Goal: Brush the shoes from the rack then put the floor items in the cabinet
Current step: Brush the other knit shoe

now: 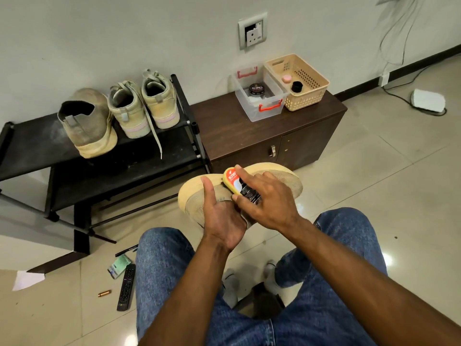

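Shoe (192, 196), sole up: left hand (219, 216) grips it; right hand (268, 203) clasps brush (239, 186). Advise short, firm strokes.

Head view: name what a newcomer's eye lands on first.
The shoe in the middle, sole up, held by the left hand while the right hand presses a brush on it. Behind, three shoes sit on the black rack.
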